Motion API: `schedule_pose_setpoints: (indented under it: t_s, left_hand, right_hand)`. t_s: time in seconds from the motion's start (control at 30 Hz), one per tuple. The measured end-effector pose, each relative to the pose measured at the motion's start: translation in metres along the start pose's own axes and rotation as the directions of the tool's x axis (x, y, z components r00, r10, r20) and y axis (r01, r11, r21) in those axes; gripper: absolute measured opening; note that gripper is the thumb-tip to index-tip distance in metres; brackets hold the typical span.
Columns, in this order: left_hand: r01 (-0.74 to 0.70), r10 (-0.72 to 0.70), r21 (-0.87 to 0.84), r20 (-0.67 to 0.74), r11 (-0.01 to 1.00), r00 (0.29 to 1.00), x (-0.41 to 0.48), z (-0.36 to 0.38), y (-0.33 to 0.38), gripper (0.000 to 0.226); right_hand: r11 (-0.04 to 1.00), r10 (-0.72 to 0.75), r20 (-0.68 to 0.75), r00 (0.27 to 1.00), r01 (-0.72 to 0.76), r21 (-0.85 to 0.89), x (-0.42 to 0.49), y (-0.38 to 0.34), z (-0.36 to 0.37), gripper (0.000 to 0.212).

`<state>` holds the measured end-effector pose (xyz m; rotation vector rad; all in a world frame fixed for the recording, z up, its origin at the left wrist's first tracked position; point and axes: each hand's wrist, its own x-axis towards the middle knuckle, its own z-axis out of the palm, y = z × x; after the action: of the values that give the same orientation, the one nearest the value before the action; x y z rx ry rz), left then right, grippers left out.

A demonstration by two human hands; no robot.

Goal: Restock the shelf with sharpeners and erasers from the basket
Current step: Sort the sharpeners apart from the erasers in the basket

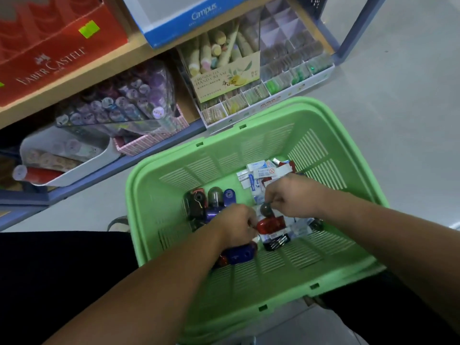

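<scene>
A green plastic basket stands on the floor in front of the shelf. On its bottom lie several sharpeners in blue, grey and red at the left and several white wrapped erasers at the back. Both my hands are down inside it. My left hand has its fingers curled around sharpeners, with a blue one showing under the palm. My right hand pinches a dark grey sharpener just above a red sharpener.
The low shelf holds a divided white display tray of small packets, a hand cream box, a clear tub of pens and a white bin. Grey floor lies to the right of the basket.
</scene>
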<state>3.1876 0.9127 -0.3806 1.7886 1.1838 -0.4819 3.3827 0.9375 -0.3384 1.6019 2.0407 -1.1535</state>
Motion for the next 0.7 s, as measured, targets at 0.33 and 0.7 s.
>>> schedule_pose_setpoints:
  t_s: [0.33, 0.7]
  left_hand:
    - [-0.175, 0.151, 0.457, 0.089, 0.872, 0.985, -0.007, 0.013, -0.002, 0.036]
    - [0.192, -0.243, -0.176, -0.34, 0.965, 0.909, -0.019, -0.037, -0.029, 0.034]
  right_hand:
    - [0.836, -0.111, 0.128, 0.985, 0.163, -0.525, 0.004, -0.013, 0.043, 0.043]
    - [0.992, 0.077, 0.001, 0.997, -0.077, 0.101, 0.028, -0.032, 0.028, 0.024]
